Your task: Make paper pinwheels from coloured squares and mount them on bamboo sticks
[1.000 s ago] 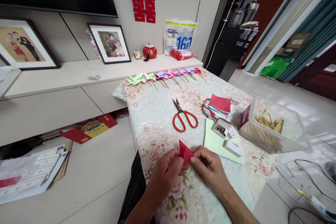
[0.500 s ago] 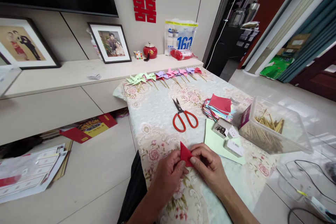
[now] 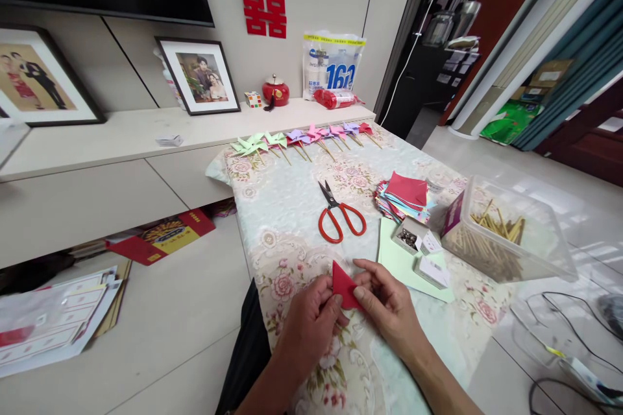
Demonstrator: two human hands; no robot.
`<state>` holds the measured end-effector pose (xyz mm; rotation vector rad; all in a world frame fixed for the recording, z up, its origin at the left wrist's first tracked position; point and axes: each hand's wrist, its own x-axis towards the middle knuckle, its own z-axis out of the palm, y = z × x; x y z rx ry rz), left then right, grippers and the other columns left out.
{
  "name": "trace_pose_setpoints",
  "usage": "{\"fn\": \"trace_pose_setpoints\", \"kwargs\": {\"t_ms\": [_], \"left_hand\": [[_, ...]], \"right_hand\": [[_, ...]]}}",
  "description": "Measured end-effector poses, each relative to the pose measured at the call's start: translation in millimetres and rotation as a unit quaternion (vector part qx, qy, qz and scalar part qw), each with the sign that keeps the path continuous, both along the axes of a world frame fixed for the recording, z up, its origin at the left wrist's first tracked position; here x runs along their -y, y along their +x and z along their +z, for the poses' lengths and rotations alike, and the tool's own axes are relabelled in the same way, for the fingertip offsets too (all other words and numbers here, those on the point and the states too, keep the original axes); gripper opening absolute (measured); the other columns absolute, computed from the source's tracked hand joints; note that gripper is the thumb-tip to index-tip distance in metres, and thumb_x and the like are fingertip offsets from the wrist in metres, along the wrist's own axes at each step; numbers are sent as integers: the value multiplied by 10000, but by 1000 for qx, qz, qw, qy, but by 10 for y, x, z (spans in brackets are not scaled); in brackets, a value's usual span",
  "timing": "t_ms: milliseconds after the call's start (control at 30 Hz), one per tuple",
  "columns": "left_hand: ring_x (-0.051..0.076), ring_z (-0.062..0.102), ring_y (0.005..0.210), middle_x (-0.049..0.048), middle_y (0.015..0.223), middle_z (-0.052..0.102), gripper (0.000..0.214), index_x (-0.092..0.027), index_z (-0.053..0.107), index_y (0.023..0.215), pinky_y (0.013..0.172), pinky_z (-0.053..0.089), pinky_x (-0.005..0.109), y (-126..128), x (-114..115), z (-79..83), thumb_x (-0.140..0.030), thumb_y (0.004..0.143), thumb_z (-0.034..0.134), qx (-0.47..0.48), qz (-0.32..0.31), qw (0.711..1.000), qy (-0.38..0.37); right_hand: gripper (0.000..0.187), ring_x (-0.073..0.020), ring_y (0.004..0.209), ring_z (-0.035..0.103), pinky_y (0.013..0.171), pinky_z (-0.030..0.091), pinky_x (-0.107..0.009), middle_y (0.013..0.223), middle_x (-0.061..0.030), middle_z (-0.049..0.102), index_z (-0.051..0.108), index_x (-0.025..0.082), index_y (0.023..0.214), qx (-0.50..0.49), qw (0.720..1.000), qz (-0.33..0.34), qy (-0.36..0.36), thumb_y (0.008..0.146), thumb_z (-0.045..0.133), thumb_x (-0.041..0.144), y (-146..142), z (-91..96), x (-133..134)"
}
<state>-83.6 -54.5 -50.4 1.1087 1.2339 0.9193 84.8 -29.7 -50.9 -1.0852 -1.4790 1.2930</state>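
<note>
A small red sheet of paper (image 3: 344, 286), folded into a triangle, is held low over the near part of the table. My left hand (image 3: 315, 311) is closed on its left edge, thumb on top. On the right side, my right hand (image 3: 384, 298) pinches it between thumb and fingers, the index finger stretched out a little. Beyond the hands lie scissors (image 3: 335, 211) with red handles, their blades pointing away. To the right are light green paper sheets (image 3: 394, 262), with an open small box of metal pins (image 3: 409, 238) and a white box (image 3: 432, 271) on them.
Several paper pinwheels (image 3: 296, 137) on sticks line the table's far edge. A stack of coloured paper squares (image 3: 406, 191) and a clear plastic bin of sticks (image 3: 506, 240) stand at right. The flowered tablecloth (image 3: 292, 207) covers the table; a white cabinet (image 3: 117, 142) runs behind.
My right hand's fingers have opened out somewhat, while its thumb stays on the red paper. More of the paper's triangle shows. The camera view has shifted slightly.
</note>
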Motion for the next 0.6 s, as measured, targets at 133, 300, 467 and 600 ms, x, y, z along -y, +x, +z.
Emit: {"fn": "trace_pose_setpoints", "kwargs": {"t_ms": [133, 300, 467, 600], "left_hand": [[186, 674, 640, 37, 723, 694, 169, -188, 596, 905, 547, 498, 255, -4, -12, 22, -352, 882, 566, 20, 5, 1000, -13], [184, 660, 699, 53, 835, 713, 224, -177, 658, 933, 556, 496, 250, -53, -56, 45, -379, 842, 637, 56, -9, 998, -28], [117, 507, 575, 3, 669, 641, 180, -167, 680, 755, 528, 412, 226, -55, -129, 92, -344, 783, 689, 44, 33, 998, -5], [104, 448, 542, -18, 626, 604, 211, -168, 670, 729, 513, 369, 227, 3, -179, 131, -372, 776, 692, 55, 69, 996, -14]], "right_hand": [[463, -173, 723, 668, 697, 505, -300, 800, -1, 689, 549, 240, 1325, -17, 1000, 9, -7, 898, 692, 349, -9, -34, -8], [487, -151, 656, 615, 620, 463, -276, 748, 9, 667, 582, 225, 1307, -31, 999, 3, -39, 862, 725, 363, -3, -37, -24], [506, -144, 649, 585, 606, 440, -270, 742, 14, 653, 593, 222, 1296, -42, 996, 21, -72, 840, 747, 379, 16, 0, -26], [545, -158, 715, 604, 644, 443, -279, 810, -2, 673, 554, 224, 1347, -53, 995, 28, -74, 857, 734, 381, 31, 6, -33]]}}
